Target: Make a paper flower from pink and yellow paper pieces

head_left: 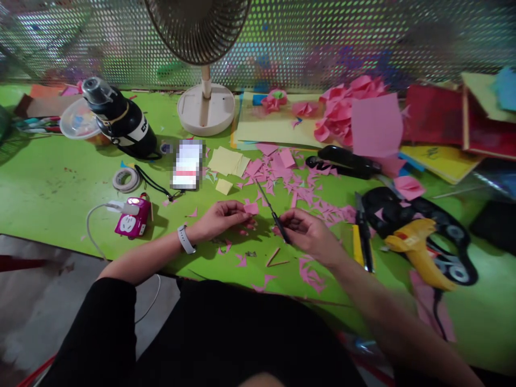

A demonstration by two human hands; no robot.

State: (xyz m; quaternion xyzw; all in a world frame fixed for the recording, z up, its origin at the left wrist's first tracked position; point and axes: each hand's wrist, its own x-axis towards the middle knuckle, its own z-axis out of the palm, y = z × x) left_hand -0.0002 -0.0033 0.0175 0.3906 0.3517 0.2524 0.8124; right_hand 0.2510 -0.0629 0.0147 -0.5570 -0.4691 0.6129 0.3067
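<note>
My left hand point(221, 219) pinches a small pink paper piece point(251, 207) just above the green table point(48, 188). A white watch sits on that wrist. My right hand point(309, 232) is closed round the black handles of a pair of scissors point(271, 208). The blades point up and left, and their tip lies close to the pink piece. Pink paper scraps point(290, 177) lie scattered around both hands.
A yellow glue gun point(419, 250) and a black cutter point(363, 232) lie right of my right hand. A black stapler point(346, 161), pink paper flowers point(342, 107), coloured sheets, a fan base point(206, 107), a black bottle point(121, 119), tape roll point(126, 179) and pink charger point(131, 219) surround the work spot.
</note>
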